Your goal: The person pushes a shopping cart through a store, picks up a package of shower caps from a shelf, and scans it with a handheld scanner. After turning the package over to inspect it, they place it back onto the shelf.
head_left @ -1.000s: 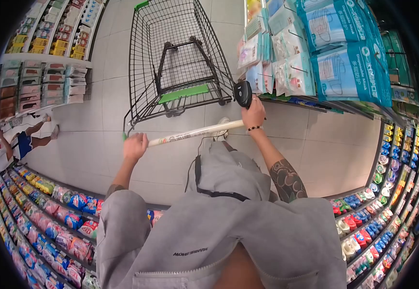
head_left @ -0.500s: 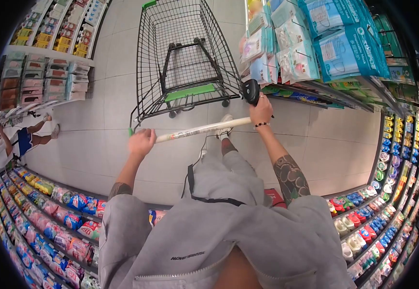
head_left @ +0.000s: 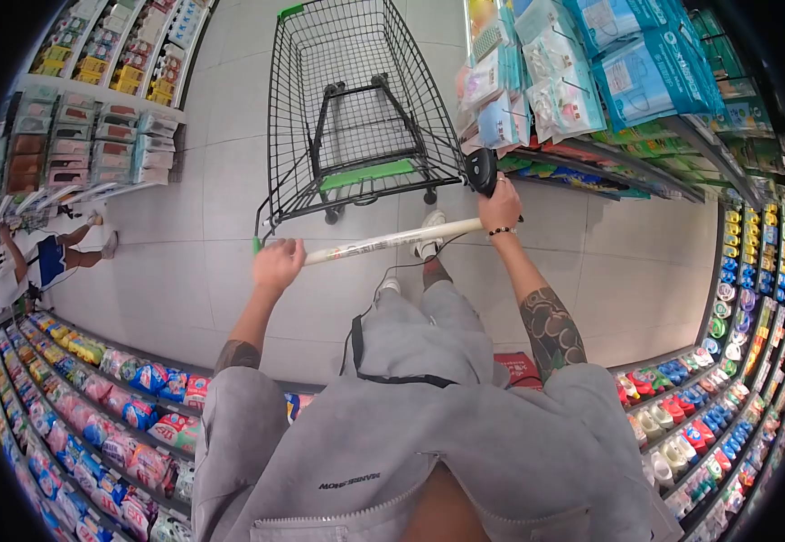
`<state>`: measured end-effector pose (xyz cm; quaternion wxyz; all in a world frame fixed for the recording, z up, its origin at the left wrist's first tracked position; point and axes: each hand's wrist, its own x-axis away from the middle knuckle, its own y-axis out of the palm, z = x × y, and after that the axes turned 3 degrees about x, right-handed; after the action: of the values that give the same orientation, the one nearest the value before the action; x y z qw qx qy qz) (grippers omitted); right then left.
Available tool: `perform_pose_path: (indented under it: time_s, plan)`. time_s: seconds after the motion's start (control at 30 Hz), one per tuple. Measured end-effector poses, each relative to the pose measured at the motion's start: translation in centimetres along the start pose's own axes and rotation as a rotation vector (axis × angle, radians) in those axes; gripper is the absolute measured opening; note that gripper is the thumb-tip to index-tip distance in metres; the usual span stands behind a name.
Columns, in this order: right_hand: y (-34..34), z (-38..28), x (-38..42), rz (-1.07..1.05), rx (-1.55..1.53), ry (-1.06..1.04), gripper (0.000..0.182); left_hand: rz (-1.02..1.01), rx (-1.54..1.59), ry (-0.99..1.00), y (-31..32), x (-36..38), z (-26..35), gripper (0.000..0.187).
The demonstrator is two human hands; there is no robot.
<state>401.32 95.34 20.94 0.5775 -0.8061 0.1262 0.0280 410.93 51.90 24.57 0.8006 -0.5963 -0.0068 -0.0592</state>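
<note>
One black wire shopping cart (head_left: pixel 356 108): the left hand (head_left: pixel 277 264) and right hand (head_left: pixel 501 204) are both clenched around its single handle bar (head_left: pixel 392 242). The right hand also grips one black scanner (head_left: pixel 481 170); the bar's writing is unreadable.

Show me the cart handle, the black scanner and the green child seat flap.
cart handle (head_left: pixel 383 242), head view, middle of the white bar
black scanner (head_left: pixel 482 170), head view, its head
green child seat flap (head_left: pixel 367 174), head view, its centre

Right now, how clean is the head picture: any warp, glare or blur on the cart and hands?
Head view: strong fisheye, shelves bend around black corners; even store light, no glare; cart, bar, left hand and right hand sharp; packs at the rim smear.
</note>
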Motion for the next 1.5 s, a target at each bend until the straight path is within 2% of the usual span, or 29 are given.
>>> perform_pose_path:
  time_s: [0.27,0.8,1.03,1.13,1.5]
  plan:
    - [-0.2,-0.9,0.9,-0.022,0.044,0.000,0.042,0.011,0.001,0.011,0.2,0.7,-1.1,0.036]
    - [1.2,-2.9,1.1,-0.026,-0.058,0.020,0.042,0.002,0.012,0.026,-0.8,-1.3,-4.5,0.033]
    - [1.8,-3.3,-1.3,0.026,-0.066,-0.001,0.040,0.001,-0.008,0.036,-1.2,-3.6,-4.5,0.032]
    - [1.8,-3.2,-2.8,-0.039,-0.075,0.015,0.043,0.009,-0.015,0.029,-1.1,-4.7,-4.4,0.032]
    - [2.5,-2.9,-7.3,-0.056,-0.093,0.033,0.039,-0.007,-0.026,0.015,-1.1,-8.4,-3.5,0.031]
